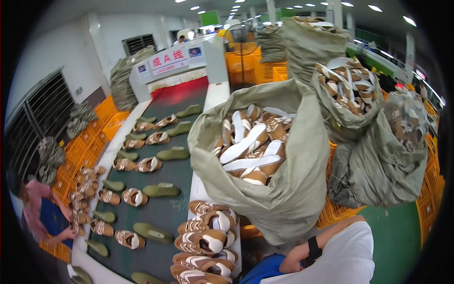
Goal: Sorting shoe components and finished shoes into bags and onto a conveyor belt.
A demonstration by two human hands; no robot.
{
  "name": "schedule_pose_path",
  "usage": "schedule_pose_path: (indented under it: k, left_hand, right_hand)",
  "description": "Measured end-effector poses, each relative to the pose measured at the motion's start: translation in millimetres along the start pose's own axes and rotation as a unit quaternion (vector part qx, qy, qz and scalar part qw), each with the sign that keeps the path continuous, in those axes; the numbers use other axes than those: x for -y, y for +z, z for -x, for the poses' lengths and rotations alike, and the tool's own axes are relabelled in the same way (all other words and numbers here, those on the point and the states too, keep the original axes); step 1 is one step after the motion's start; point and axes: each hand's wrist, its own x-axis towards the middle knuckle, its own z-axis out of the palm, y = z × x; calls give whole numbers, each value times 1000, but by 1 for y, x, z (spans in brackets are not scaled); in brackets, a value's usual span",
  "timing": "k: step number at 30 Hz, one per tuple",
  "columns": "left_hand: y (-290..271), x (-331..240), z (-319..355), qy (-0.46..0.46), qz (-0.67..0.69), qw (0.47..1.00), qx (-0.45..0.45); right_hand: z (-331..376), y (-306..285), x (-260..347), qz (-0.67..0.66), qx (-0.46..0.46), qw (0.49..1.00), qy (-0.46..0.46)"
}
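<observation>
At the lower right my right hand rests against the blue apron at my waist, below a black wristband. Its fingers are hidden, so what it holds, if anything, cannot be made out. My left hand is out of view. Nearest to the right hand stands a big grey-green woven sack, full of brown shoe uppers and white soles. Stacked brown-and-white sneakers line the near edge of the conveyor belt. On the belt lie rows of sneakers and olive-green shoe lasts.
Across the belt a co-worker in a pink top reaches toward piled sneakers. More filled sacks and a clear plastic bag stand on the right. Orange crates line the left; a fan stands behind.
</observation>
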Motion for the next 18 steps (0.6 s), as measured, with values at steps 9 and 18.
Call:
schedule_pose_path:
  k: [9,18]
  left_hand:
    - [-20,-89,226,50,-28,937,-344]
    - [204,30,342,-116,2,873,-473]
  right_hand:
    - [-22,-40,-62,98,128,985,-67]
    - [-49,-108,-58,209,272,935,-85]
